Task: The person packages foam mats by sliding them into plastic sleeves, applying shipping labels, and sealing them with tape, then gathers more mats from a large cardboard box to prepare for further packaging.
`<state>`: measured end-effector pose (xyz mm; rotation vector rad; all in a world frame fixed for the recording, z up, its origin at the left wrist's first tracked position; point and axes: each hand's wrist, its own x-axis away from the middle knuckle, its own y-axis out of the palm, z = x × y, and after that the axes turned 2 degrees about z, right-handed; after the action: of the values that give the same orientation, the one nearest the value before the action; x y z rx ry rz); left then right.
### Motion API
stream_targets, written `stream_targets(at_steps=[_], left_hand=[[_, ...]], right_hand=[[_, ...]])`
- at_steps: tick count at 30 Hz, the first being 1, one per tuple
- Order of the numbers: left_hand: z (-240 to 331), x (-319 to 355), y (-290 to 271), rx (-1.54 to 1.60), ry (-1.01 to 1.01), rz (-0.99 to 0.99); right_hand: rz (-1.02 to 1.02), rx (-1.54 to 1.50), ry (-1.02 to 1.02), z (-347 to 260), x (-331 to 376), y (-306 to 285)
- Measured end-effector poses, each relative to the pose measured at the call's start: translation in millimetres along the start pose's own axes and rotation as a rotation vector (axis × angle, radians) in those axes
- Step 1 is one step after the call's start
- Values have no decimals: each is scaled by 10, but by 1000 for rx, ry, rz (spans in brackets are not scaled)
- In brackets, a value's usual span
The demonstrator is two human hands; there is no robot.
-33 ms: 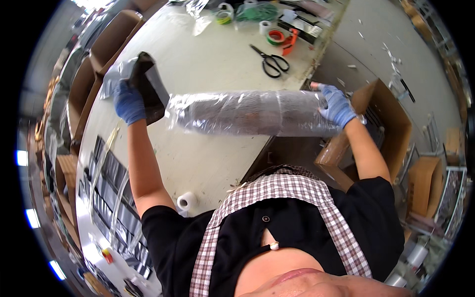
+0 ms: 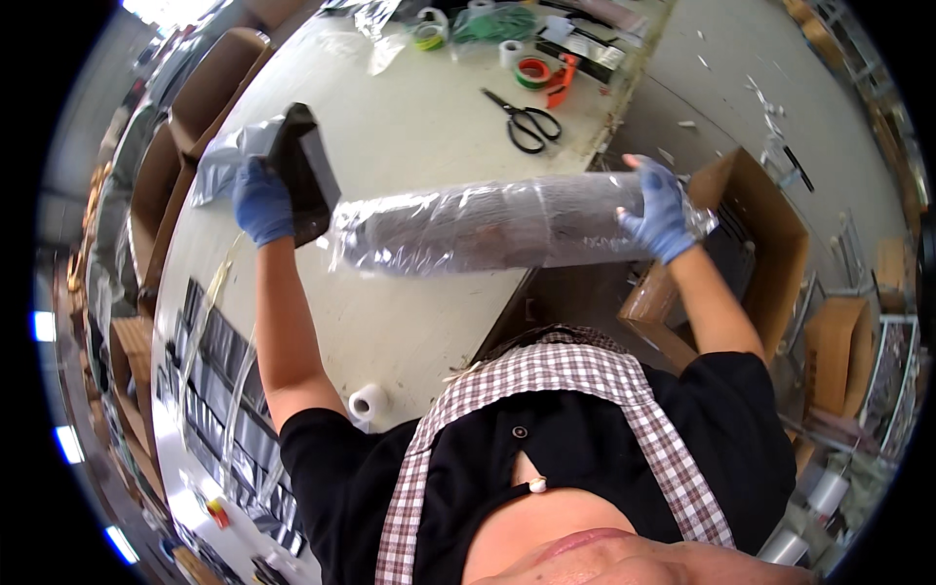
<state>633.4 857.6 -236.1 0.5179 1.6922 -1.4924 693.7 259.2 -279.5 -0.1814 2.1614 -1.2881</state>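
Observation:
A long roll wrapped in clear, shiny plastic point(image 2: 487, 224) spans the space in front of me, its right end slightly higher than its left. My right hand point(image 2: 655, 213), in a blue glove, grips the roll near that right end, where loose film sticks out past the fingers. In my left hand point(image 2: 261, 203), also gloved in blue, is a plastic bag point(image 2: 312, 180), grey outside and dark inside. The bag's mouth gapes toward the roll's left end, which is right beside its edge. My left fingers are partly hidden behind the bag.
On the pale table point(image 2: 390, 322) lie black scissors point(image 2: 526, 122), an orange tape dispenser point(image 2: 561, 83), tape rolls point(image 2: 532, 72) and green plastic point(image 2: 497, 24). A small white roll point(image 2: 368, 401) stands near my left arm. Flat grey bags point(image 2: 219, 390) lie left; an open carton point(image 2: 760, 224) stands right.
The roll has tilted a little, its left end lower and its right end higher. My left hand and the bag have shifted slightly right.

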Motion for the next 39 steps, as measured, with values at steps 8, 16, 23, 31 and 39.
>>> stream_targets(at_steps=[8, 16, 23, 31, 39], left_hand=[[807, 914, 639, 96, 160, -1068], [970, 1318, 152, 179, -19, -985], [577, 1452, 107, 124, -206, -443], [712, 1445, -13, 215, -222, -589], [639, 1377, 35, 1704, -1612, -600]], right_hand=[[-195, -1857, 1323, -517, 1313, 970], [109, -2067, 1174, -366, 743, 1647], [160, -1686, 962, 193, 154, 1320], [-130, -1262, 672, 815, -1193, 814], [-1057, -1180, 724, 60, -485, 1479]])
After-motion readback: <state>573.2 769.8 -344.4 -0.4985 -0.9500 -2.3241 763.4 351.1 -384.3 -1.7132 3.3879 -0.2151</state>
